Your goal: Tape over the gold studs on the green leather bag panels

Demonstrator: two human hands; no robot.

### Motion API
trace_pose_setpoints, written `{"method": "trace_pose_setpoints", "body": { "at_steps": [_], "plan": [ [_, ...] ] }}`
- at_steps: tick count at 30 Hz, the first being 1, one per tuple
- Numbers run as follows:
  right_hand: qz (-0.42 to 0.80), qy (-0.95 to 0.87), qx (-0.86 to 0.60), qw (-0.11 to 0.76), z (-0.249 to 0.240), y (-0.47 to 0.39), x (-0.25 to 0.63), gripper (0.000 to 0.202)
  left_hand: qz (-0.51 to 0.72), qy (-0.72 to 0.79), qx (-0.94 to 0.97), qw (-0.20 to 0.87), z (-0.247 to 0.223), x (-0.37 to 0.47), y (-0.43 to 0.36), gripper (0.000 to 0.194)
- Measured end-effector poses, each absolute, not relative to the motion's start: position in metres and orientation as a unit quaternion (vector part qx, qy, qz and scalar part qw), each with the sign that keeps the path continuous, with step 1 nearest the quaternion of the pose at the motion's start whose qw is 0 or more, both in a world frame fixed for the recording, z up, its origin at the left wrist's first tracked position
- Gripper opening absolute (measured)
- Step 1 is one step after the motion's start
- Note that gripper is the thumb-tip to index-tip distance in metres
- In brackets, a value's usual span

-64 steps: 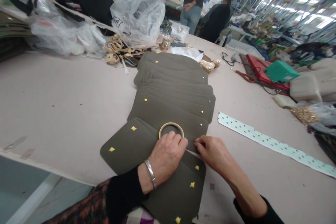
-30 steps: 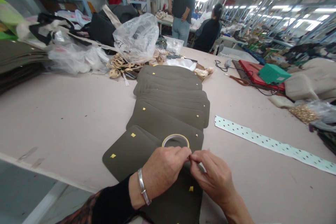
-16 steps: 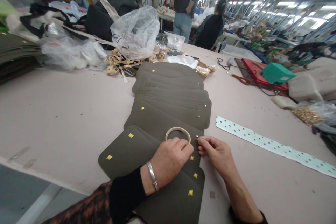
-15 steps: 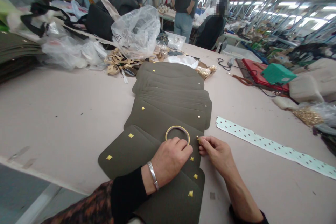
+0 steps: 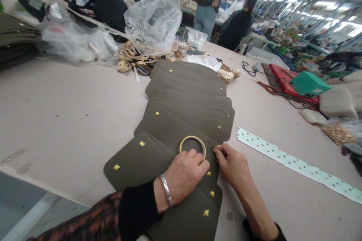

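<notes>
Dark olive panels [image 5: 175, 120] lie overlapped in a long row down the table, several with small yellow tape pieces [image 5: 141, 143] near their corners. My left hand [image 5: 186, 173] is closed round the near side of a yellow tape roll [image 5: 192, 138], resting over the panels. At the right edge of one panel, my right hand [image 5: 232, 162] is pinched; whatever sits between its fingertips is too small to make out. Small metal studs [image 5: 219, 127] show on panels farther up.
A pale green dotted strip [image 5: 296, 163] lies on the right. Behind it are a green box [image 5: 310, 83] and a red case [image 5: 283, 77]. Plastic bags [image 5: 155, 22] and beige straps [image 5: 124, 58] are heaped at the back. Two people are beyond the table.
The view has shifted a little. The stud and yellow bit that showed at my right fingertips are now hidden under them. My left hand still holds the roll.
</notes>
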State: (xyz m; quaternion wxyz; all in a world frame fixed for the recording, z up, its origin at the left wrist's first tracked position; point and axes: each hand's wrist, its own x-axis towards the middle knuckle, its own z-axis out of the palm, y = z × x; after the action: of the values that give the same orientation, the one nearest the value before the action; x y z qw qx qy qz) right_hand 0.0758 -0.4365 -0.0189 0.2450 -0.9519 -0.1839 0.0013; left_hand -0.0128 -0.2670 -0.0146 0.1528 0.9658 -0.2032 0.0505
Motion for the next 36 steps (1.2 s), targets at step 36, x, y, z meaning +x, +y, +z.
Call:
{"method": "trace_pose_setpoints", "body": {
  "at_steps": [36],
  "plan": [
    [-0.007,-0.306,-0.882,0.358,0.02,-0.432,0.039,0.019,0.15,-0.154,0.898,0.383,0.007,-0.027,-0.247,0.048]
  ]
}}
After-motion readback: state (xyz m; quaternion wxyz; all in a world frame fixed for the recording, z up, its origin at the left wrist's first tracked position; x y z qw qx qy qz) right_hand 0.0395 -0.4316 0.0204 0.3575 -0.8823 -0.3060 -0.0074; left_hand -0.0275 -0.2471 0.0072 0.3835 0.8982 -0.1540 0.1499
